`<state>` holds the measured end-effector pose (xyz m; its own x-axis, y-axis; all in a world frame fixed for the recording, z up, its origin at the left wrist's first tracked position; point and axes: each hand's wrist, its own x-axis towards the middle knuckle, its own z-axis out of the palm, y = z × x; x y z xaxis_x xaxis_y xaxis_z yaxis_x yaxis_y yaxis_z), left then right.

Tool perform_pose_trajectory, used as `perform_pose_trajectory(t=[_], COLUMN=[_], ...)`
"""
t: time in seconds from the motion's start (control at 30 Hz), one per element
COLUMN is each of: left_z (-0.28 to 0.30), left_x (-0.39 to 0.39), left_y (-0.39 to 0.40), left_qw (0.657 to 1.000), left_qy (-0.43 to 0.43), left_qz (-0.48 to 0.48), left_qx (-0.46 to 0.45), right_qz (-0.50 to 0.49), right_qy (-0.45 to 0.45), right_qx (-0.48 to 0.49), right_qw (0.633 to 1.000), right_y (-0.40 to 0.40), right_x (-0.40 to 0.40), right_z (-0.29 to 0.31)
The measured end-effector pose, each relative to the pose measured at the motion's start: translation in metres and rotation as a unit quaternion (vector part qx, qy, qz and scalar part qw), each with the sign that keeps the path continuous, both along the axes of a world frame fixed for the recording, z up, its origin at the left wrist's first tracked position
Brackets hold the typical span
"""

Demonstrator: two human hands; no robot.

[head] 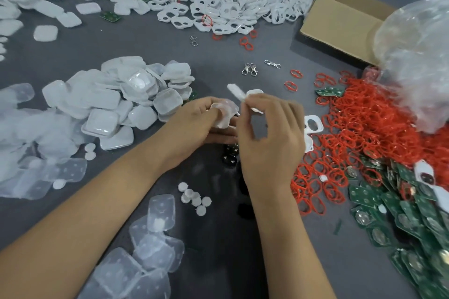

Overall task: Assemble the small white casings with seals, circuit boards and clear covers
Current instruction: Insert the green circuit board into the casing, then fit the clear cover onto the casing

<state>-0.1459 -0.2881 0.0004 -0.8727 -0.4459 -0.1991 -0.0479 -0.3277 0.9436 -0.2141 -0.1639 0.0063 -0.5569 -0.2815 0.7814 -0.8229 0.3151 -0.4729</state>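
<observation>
Working mid-assembly, we have our left hand [194, 119] closed around a small translucent-white plastic casing [224, 113], held above the grey table [145, 41]. Our right hand [269, 133] pinches a blurred white strip-like piece [234, 92] just beside that casing; what it is, we cannot tell. It looks like we're fitting or peeling something at the casing, so the next move calls for seating a seal and a board. Those wait to the right of our right hand: the heap of red rubber seal rings [359, 128], and nearer us the green circuit boards [413, 213]. Left of our left hand sits the pile of clear square covers [116, 102]. Small round white caps [194, 198] and dark button-like parts [229, 155] lie under our wrists, easy to scatter.
</observation>
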Motion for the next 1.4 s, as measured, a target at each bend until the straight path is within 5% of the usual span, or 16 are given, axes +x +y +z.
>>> perform_pose_trajectory(t=[0.2, 0.37, 0.53, 0.67, 0.9, 1.17, 1.4], left_z=[0.008, 0.016, 0.034, 0.046, 0.049, 0.022, 0.005], left_x=[-0.003, 0.01, 0.034, 0.07, 0.152, 0.187, 0.184], left_y=[-0.009, -0.009, -0.006, 0.009, 0.078, 0.151, 0.167], left_qw=[0.984, 0.997, 0.993, 0.992, 0.982, 0.984, 0.985], left_qy=[0.045, 0.037, 0.033, 0.023, 0.029, 0.005, 0.019], left_qz=[-0.018, -0.04, 0.032, 0.056, 0.136, 0.106, 0.135], left_qx=[0.169, 0.063, 0.107, 0.107, 0.124, 0.142, 0.105], right_qz=[0.07, 0.106, 0.172, 0.238, 0.165, 0.08, 0.105], right_qy=[-0.011, -0.002, -0.081, -0.155, -0.134, -0.126, -0.166], right_qx=[0.064, 0.095, 0.104, 0.253, 0.345, 0.344, 0.328], right_qw=[0.995, 0.99, 0.976, 0.925, 0.914, 0.927, 0.924], right_y=[-0.002, 0.005, 0.034, 0.068, 0.087, 0.079, 0.094], right_x=[0.001, 0.008, 0.026, 0.054, 0.092, 0.102, 0.1], right_z=[-0.007, 0.006, 0.02, 0.018, -0.004, -0.011, -0.008])
